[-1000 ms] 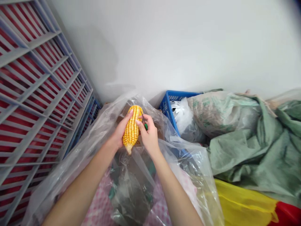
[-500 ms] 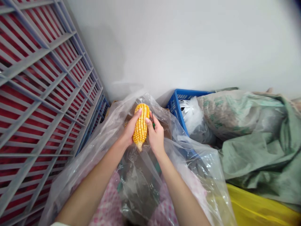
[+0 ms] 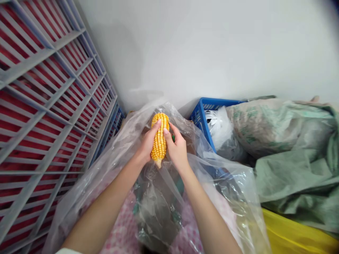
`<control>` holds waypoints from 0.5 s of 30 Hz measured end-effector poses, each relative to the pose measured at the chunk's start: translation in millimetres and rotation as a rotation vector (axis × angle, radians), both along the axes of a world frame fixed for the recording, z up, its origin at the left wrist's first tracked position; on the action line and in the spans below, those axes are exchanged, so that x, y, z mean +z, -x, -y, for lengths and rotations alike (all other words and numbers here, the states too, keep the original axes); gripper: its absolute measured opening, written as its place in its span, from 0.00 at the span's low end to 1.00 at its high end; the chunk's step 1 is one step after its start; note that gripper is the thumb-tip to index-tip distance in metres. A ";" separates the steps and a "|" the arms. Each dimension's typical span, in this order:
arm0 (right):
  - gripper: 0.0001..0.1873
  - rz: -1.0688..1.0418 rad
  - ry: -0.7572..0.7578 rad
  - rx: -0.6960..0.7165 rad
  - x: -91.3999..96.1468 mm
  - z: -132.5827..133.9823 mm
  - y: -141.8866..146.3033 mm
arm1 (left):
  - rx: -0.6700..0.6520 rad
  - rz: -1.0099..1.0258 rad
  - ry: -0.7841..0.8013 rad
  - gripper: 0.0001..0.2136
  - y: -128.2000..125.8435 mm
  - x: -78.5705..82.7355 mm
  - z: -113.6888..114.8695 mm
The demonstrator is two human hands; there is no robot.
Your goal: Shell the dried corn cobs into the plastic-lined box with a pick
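Gripping cob (image 3: 159, 143): L hand (image 3: 149, 141), R hand (image 3: 177, 150)

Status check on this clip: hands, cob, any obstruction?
Left hand and right hand both gripping a yellow corn cob, narrow end down. Green object behind right hand. Clear plastic bag below.

We can read no words, numbers or brands here. The green print on the woven sack (image 3: 275, 127) is too creased and blurred for us to make out.
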State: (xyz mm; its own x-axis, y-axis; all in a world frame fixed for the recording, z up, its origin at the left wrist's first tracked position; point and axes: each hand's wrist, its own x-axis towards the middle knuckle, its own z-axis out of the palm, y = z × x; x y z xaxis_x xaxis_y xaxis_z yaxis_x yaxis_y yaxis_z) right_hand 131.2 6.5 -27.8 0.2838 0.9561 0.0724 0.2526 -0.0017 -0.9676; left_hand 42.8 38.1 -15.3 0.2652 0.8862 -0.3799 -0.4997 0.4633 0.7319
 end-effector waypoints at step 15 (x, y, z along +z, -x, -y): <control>0.27 0.347 0.022 0.115 -3.7 4.2 -9.3 | -0.070 0.014 0.140 0.14 -0.7 1.4 0.3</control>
State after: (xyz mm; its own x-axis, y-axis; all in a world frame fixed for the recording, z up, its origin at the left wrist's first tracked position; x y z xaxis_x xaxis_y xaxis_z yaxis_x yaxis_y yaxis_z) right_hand 140.5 2.3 -31.4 0.1365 0.9828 0.1241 0.5653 0.0255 -0.8245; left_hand 43.5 37.7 -14.0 0.3305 0.8042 -0.4940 -0.4726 0.5941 0.6509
